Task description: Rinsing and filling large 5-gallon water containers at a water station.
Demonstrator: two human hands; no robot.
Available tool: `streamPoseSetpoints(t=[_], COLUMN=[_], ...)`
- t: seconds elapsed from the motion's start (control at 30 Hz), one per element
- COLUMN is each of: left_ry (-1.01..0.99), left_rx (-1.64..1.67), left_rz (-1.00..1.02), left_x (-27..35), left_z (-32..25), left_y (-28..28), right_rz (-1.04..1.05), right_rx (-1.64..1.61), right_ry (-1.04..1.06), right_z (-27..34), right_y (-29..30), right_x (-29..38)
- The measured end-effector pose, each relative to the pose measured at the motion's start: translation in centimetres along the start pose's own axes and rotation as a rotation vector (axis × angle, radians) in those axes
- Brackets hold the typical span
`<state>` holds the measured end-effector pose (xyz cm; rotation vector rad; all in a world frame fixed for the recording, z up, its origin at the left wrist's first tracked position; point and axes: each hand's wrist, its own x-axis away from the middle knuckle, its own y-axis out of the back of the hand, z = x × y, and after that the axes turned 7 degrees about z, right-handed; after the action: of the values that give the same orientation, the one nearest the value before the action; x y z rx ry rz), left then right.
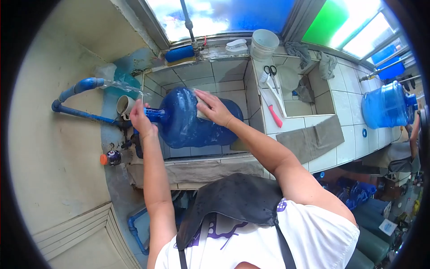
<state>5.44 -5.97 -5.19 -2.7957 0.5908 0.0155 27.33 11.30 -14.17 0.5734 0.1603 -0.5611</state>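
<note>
A large blue plastic water jug (188, 131) lies on its side in a tiled sink (228, 72), its neck towards the left. White suds streak its shoulder. My left hand (142, 117) is at the mouth of the neck, fingers curled around its end. My right hand (213, 107) presses a pale sponge or cloth (201, 113) against the upper side of the jug. Water runs from a blue pipe (89, 84) on the left and falls close to my left hand. What lies under my right palm is partly hidden.
Scissors (270, 71), a white brush (273, 94) and a pink-handled knife (275, 116) lie right of the sink. A white bucket (264, 45) stands behind them. Wet cloth (215, 173) covers the front edge. Another person handles a blue jug (383, 106) at far right.
</note>
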Motion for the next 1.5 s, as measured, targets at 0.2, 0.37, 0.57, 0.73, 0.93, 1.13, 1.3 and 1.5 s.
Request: streamPoseSetpoints(t=[0.2, 0.37, 0.57, 0.73, 0.93, 1.13, 1.3, 1.5], left_ry=[0.241, 0.128, -0.325, -0.128, 0.171, 0.013, 0.154, 0.264], left_rx=[0.058, -0.089, -0.306, 0.12, 0.282, 0.022, 0.081, 0.076], left_rz=[-0.266, 0.037, 0.647, 0.351, -0.124, 0.47, -0.085, -0.283], left_x=[2.3, 4.8, 7.9, 2.7, -0.3, 0.1, -2.9, -0.3], left_z=[0.4, -0.8, -8.2, -14.3, -12.8, -9.3, -3.0, 1.4], left_y=[-2.0, -7.7, -9.8, -5.3, -3.1, -0.8, 0.2, -0.2], right_rz=[0.278, -0.015, 0.218, -0.036, -0.07, 0.081, -0.151, -0.211], right_rx=[0.236, -0.464, -0.627, -1.274, -1.566, -1.303, -1.309, -0.25], right_ry=[-0.722, -0.347, -0.785, -0.958, -0.946, -1.275, -1.127, -0.819], right_z=[-1.3, -1.4, -4.2, -4.7, -3.3, -5.8, -8.0, -6.0], right_y=[3.3, 1.2, 3.8, 5.5, 4.1, 5.9, 3.1, 1.1], right_x=[2.7, 0.7, -1.5, 0.9, 3.6, 3.0, 4.2, 1.8])
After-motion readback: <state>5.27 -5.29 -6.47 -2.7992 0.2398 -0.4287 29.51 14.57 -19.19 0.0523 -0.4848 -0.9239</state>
